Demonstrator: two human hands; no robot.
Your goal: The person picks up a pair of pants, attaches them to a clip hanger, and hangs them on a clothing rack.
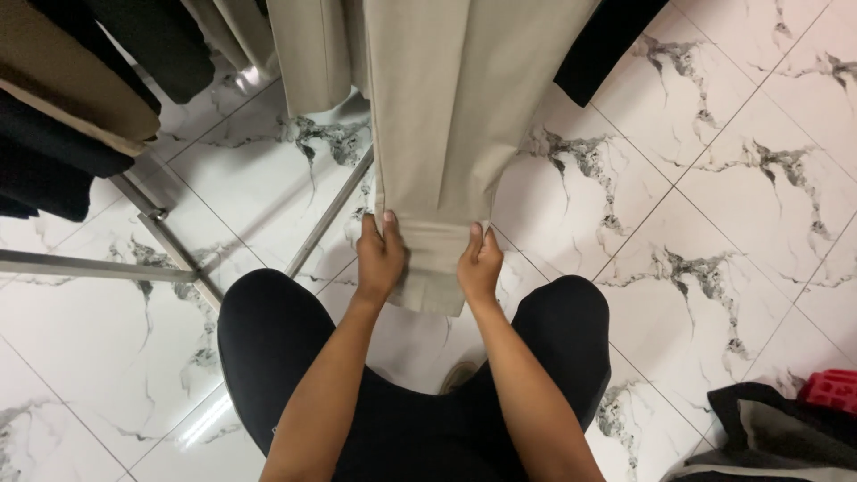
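Left hand: my left hand point(379, 259) is closed on the left edge of the turned-up hem, thumb on the front of the cloth, fingers curled behind it.
Right hand: my right hand point(479, 266) pinches the right edge of the same hem, thumb on top, fingers wrapped under.
Trousers: the beige trousers point(446, 116) hang straight down from the top of the view, a pressed crease running down the middle; I hold their folded hem point(431, 268) between both hands, just above my knees.
Knees: I see my knees point(268, 330) in black cloth, one on each side of my forearms, low in the view.
Rack: a metal rack frame point(170, 245) stands to the left on the floor, one bar slanting toward the trousers.
Other clothes: dark and tan garments point(71, 107) hang at upper left; a black one hangs at upper right.
Floor: white marble-patterned floor tiles point(714, 223) with grey veins lie under everything.
Corner: a dark cloth heap point(768, 433) and a red crate point(835, 388) sit at lower right.
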